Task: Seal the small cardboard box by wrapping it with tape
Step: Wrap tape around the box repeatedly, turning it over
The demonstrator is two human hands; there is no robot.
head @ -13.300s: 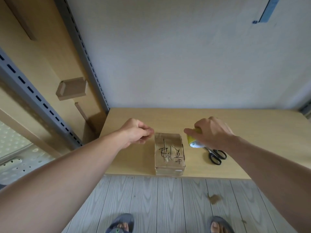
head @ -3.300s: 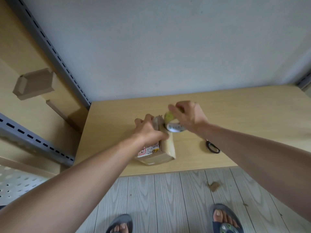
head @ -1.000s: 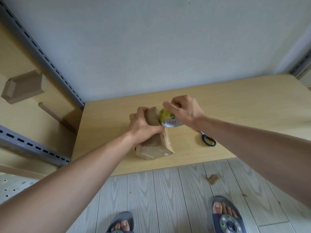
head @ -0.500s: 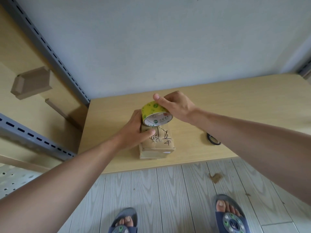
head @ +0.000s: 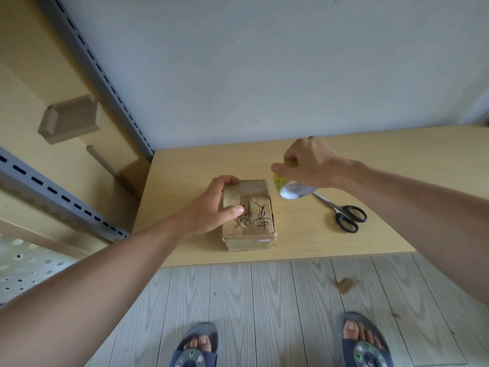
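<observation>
A small cardboard box [head: 255, 223] with black handwriting on its top lies flat near the front edge of the wooden table [head: 383, 154]. My left hand [head: 211, 207] grips its left side, fingers curled over the far left corner and the thumb pressing on the top. My right hand [head: 308, 162] holds a yellow-green tape roll [head: 289, 188] in the air just right of the box's far end. Clear tape between roll and box is too faint to make out.
Black-handled scissors [head: 344, 211] lie on the table to the right of the box. A grey slotted shelf post [head: 105, 83] and wooden panels stand at the left. A cardboard scrap [head: 344, 284] lies on the plank floor by my sandalled feet.
The tape roll has moved from above the box's far end to its right side, lower. The box now lies flat, having been tilted one second ago. My left hand stays on it.
</observation>
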